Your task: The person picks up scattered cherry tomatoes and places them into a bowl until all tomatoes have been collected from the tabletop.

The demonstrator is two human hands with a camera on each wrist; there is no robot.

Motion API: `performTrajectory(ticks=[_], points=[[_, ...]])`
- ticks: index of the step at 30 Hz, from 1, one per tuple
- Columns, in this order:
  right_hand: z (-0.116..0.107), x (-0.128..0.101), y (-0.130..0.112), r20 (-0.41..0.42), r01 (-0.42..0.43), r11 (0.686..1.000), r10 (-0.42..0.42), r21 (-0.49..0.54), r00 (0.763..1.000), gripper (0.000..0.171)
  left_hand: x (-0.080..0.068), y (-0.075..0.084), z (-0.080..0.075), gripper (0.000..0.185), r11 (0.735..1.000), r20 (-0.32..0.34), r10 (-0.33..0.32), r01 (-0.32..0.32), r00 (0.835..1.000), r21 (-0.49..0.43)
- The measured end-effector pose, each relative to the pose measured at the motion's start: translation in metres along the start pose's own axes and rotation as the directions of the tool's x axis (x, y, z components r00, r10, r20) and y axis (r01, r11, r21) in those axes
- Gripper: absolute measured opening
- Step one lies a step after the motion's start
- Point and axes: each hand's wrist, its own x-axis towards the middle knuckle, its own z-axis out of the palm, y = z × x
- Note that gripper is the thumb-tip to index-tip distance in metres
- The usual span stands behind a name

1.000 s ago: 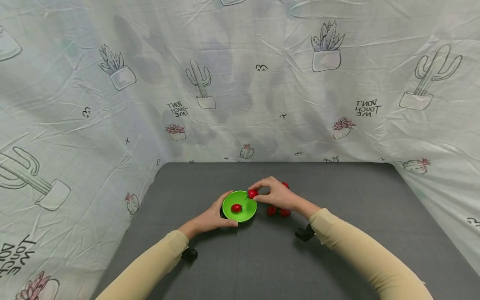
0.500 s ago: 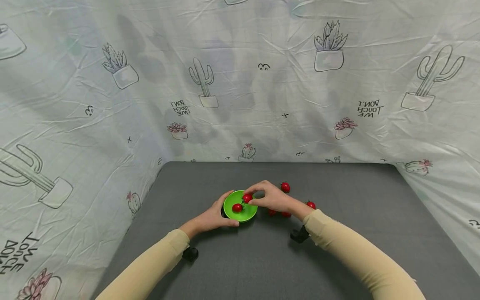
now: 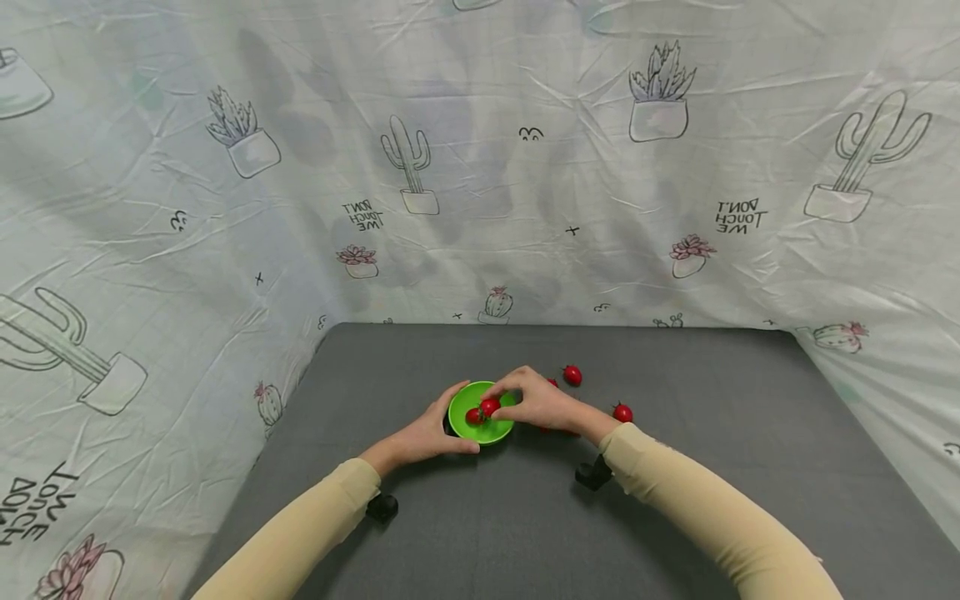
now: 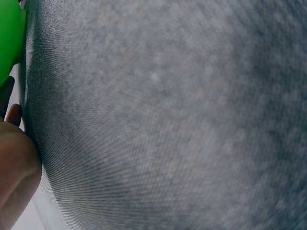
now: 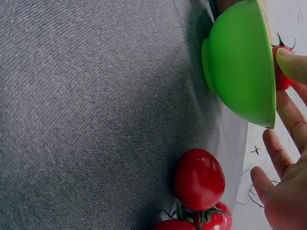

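My left hand grips the green bowl from its left side, thumb at the near edge and fingers round the far edge. One cherry tomato lies inside the bowl. Over the bowl, my right hand pinches a second cherry tomato between thumb and fingertips, close beside the first. The right wrist view has this pinched tomato, green stem attached, just past the bowl's rim. Only a slice of the bowl and part of the left hand appear in the left wrist view.
On the grey table, right of the bowl, lie several loose cherry tomatoes, one farther back and one farther right. A cluster of tomatoes is partly behind the right hand. A patterned cloth hangs behind the table.
My right hand has moved left and down with its cherry tomato, from the bowl's right rim to beside the tomato inside. The left hand keeps its grip on the bowl.
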Motion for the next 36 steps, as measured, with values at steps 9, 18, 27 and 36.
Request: performTrajectory(ticks=[9, 18, 27, 36], points=[[0.002, -0.001, 0.000, 0.012, -0.005, 0.999, 0.005, -0.040, 1.000, 0.027, -0.001, 0.001, 0.000, 0.107, 1.000, 0.002, -0.014, 0.014, 1.000, -0.002], [0.004, 0.001, 0.000, 0.027, -0.009, 0.996, 0.011, -0.086, 1.000, 0.026, 0.001, -0.001, 0.000, 0.110, 1.000, 0.003, -0.012, 0.012, 1.000, -0.008], [0.001, 0.001, 0.000, 0.045, 0.004, 0.993, 0.001, -0.116, 0.999, 0.029, 0.002, -0.001, -0.001, 0.108, 1.000, 0.009, -0.008, 0.008, 1.000, -0.021], [-0.017, -0.006, -0.003, 0.002, 0.008, 0.999, -0.008, -0.047, 1.000, 0.030, 0.001, 0.000, -0.002, 0.107, 1.000, 0.005, -0.014, 0.014, 1.000, -0.002]])
